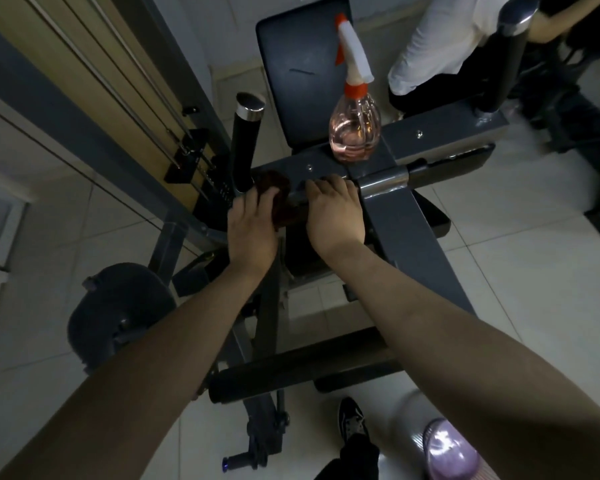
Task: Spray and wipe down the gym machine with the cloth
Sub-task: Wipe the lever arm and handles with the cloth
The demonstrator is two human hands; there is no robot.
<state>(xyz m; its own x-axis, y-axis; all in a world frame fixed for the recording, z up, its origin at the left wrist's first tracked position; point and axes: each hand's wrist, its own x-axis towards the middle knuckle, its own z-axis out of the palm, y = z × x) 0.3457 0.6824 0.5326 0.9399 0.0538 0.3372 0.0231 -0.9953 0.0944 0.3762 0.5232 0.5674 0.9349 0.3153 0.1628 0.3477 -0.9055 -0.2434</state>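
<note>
A grey gym machine fills the middle of the view, with a horizontal frame bar [440, 133] and a dark padded seat back [298, 81] behind it. My left hand [252, 233] grips a dark brown cloth [278, 199] against the left end of the bar. My right hand [333, 213] rests on the bar just right of the cloth, fingers curled over its edge. A clear pink spray bottle [355, 129] with a white and orange trigger head stands upright on the bar, beyond my right hand.
A black chrome-capped handle [245, 140] rises left of the cloth. Weight stack and cables [194, 157] stand at left. A person in a white top [437, 46] sits at the back right. Padded rollers [291, 372] lie below my arms, shoes [352, 424] on the tiled floor.
</note>
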